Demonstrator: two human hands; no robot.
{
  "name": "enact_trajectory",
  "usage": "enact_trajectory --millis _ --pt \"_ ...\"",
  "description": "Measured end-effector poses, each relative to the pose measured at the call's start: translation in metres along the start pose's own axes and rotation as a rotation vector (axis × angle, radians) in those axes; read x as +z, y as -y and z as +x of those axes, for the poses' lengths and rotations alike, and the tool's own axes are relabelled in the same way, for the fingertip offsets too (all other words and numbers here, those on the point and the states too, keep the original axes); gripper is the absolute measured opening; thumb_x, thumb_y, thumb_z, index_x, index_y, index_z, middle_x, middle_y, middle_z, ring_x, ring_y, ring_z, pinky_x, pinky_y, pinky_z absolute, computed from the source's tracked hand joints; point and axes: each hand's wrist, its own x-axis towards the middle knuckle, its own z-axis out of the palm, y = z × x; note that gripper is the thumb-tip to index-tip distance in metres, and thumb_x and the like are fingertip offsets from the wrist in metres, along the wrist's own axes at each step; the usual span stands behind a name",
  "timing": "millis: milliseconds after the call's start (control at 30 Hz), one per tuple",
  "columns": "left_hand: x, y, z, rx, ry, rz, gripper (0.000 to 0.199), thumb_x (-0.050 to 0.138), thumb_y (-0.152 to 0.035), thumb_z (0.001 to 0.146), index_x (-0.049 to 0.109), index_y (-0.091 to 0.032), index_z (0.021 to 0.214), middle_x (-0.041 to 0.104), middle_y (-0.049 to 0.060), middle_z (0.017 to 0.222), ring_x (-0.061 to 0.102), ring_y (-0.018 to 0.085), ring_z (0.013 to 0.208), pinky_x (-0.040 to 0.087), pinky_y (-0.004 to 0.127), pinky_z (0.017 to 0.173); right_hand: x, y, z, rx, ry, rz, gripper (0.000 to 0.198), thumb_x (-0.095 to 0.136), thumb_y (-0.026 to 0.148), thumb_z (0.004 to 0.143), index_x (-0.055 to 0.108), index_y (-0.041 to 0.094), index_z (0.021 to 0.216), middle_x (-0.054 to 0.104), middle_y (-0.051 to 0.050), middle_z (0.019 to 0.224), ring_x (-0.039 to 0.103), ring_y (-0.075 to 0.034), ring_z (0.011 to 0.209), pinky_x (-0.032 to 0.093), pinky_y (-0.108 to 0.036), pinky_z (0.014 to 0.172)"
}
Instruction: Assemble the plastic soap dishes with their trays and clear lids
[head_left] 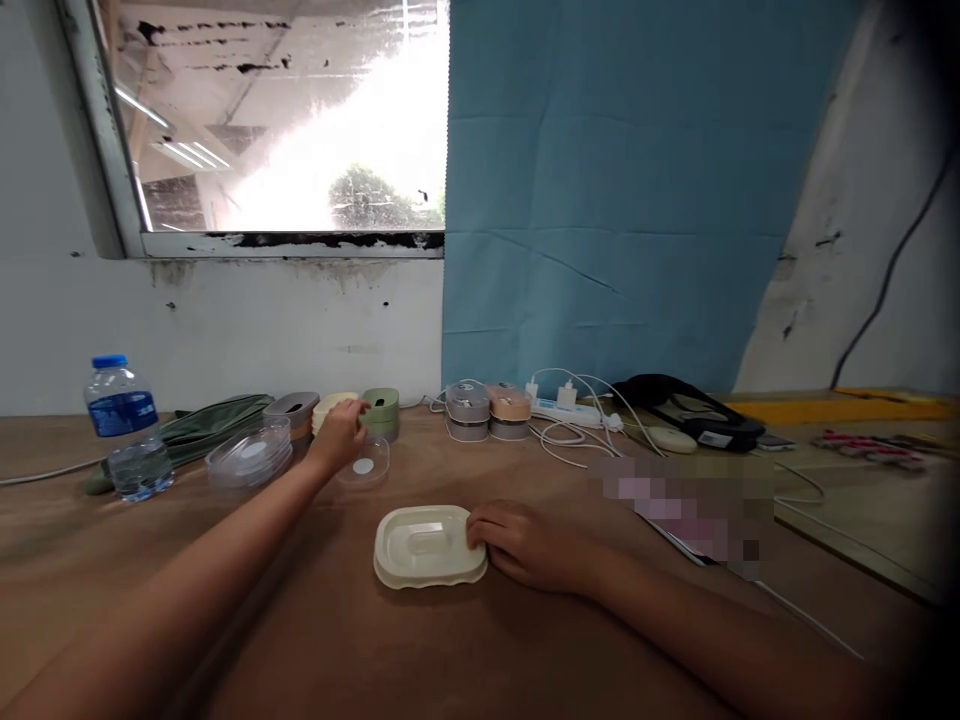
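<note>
A cream, rounded rectangular plastic lid (pixel 430 546) with an oval recess rests on the brown table in front of me. My right hand (pixel 525 543) lies at its right end, with curled fingers gripping the rim. Further back, my left hand (pixel 341 430) reaches over a cream stack (pixel 321 410) and partly hides it. The fingers of that hand look a little apart, and I see nothing held in them. Just beyond them stands a green container (pixel 382 412). Below the left hand lies a clear plastic lid (pixel 365 464) with a white round patch.
At the left are a water bottle (pixel 127 430), a green pouch (pixel 217 428), stacked clear lids (pixel 251 455) and a grey-brown container (pixel 292 412). Grey (pixel 466 412) and peach boxes (pixel 508 412) stand behind. Cables, a power strip (pixel 570 411) and a black bag (pixel 690 410) occupy the back right.
</note>
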Motion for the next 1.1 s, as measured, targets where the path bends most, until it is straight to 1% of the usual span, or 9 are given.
enact_trajectory --millis 167,367,467,600,700,800,867,933,1100 --pt "0.04 -0.007 0.051 -0.032 0.045 -0.017 0.037 0.049 -0.008 0.062 0.06 -0.013 0.097 0.065 0.013 0.097 0.058 0.026 0.096 0.041 0.037 0.088 0.001 -0.001 0.001 -0.023 0.007 -0.046 0.025 0.039 0.006 0.078 0.056 0.017 0.093 0.061 -0.007 0.095 0.055 -0.017 0.086 0.043 -0.03 0.078" --pt "0.061 -0.002 0.051 -0.065 0.063 -0.053 0.021 0.052 -0.008 0.062 0.065 -0.019 0.074 0.068 0.008 0.072 0.064 0.027 0.081 0.044 0.034 0.077 0.005 -0.005 0.0 -0.033 -0.011 -0.073 0.024 0.04 0.008 0.078 0.056 0.017 0.093 0.061 -0.007 0.095 0.055 -0.017 0.084 0.043 -0.029 0.079" --pt "0.051 0.0 0.049 -0.061 0.043 -0.095 0.021 0.052 -0.01 0.065 0.066 -0.017 0.08 0.07 0.011 0.083 0.063 0.028 0.086 0.045 0.034 0.078 0.006 -0.005 -0.001 -0.031 -0.027 -0.077 0.023 0.041 0.008 0.078 0.056 0.017 0.094 0.061 -0.007 0.096 0.055 -0.017 0.085 0.043 -0.029 0.079" --pt "0.017 -0.011 0.032 -0.066 -0.024 -0.145 0.026 0.054 -0.021 0.074 0.062 -0.017 0.099 0.067 0.01 0.101 0.061 0.023 0.095 0.044 0.033 0.085 0.003 -0.005 -0.001 -0.05 -0.045 -0.066 0.024 0.04 0.007 0.078 0.055 0.017 0.094 0.061 -0.007 0.096 0.056 -0.016 0.086 0.044 -0.029 0.08" --pt "-0.015 -0.029 -0.001 -0.068 -0.045 -0.317 0.029 0.057 -0.032 0.076 0.06 -0.018 0.102 0.067 0.007 0.102 0.062 0.021 0.094 0.046 0.032 0.085 -0.001 -0.006 -0.003 -0.059 -0.231 -0.129 0.023 0.042 0.008 0.076 0.052 0.019 0.094 0.059 -0.006 0.096 0.055 -0.018 0.084 0.044 -0.031 0.077" --pt "-0.042 -0.046 -0.044 -0.015 0.138 -0.616 0.033 0.062 -0.032 0.074 0.056 -0.019 0.104 0.067 0.008 0.101 0.06 0.021 0.099 0.046 0.035 0.088 -0.006 -0.006 -0.005 -0.002 -0.508 -0.193 0.027 0.044 0.008 0.074 0.047 0.021 0.098 0.054 -0.007 0.092 0.053 -0.02 0.083 0.044 -0.033 0.074" --pt "-0.052 -0.052 -0.067 0.026 0.292 -0.781 0.043 0.063 -0.026 0.074 0.046 -0.02 0.113 0.069 0.008 0.097 0.059 0.021 0.103 0.042 0.038 0.093 -0.008 -0.003 -0.005 0.053 -0.597 -0.17 0.036 0.047 0.011 0.073 0.042 0.022 0.107 0.05 -0.009 0.1 0.051 -0.022 0.092 0.044 -0.038 0.079" --pt "-0.055 -0.053 -0.083 0.039 0.404 -0.904 0.054 0.064 -0.02 0.074 0.034 -0.021 0.12 0.07 0.007 0.092 0.06 0.02 0.103 0.041 0.04 0.095 -0.009 0.002 -0.005 0.091 -0.57 -0.114 0.049 0.052 0.016 0.072 0.037 0.021 0.118 0.044 -0.012 0.114 0.046 -0.026 0.107 0.041 -0.042 0.088" --pt "-0.049 -0.046 -0.091 0.076 0.554 -0.958 0.057 0.064 -0.016 0.074 0.03 -0.021 0.119 0.07 0.008 0.095 0.058 0.02 0.107 0.04 0.042 0.096 -0.007 0.01 -0.003 0.126 -0.174 0.056 0.064 0.063 0.027 0.068 0.039 0.021 0.128 0.028 -0.014 0.138 0.034 -0.029 0.123 0.035 -0.042 0.098"
